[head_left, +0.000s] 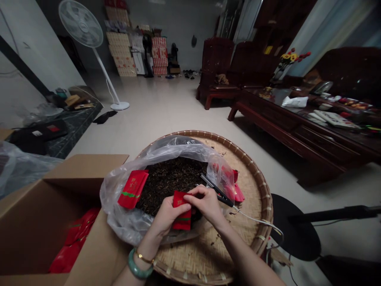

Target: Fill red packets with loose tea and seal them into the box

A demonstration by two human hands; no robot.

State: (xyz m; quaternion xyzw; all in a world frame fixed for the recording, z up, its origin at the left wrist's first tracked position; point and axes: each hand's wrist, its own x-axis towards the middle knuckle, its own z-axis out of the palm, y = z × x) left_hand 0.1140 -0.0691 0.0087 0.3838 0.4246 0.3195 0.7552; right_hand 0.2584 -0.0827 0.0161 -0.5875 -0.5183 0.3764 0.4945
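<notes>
My left hand grips a small red packet with a green stripe, its thumb lying across the front. At the packet's top edge, my right hand pinches with thumb and fingertips. Both hands are over the near side of a clear plastic bag full of dark loose tea leaves. A stack of flat red packets rests on the bag's left side. Just beyond my right hand lies a black corded heat-sealing clamp; its far end reaches over the leaves.
The bag stands on a round woven bamboo tray, with more red packets at its right. An open cardboard box on the left holds red packets. A white cord crosses the tray's right rim near a black round base.
</notes>
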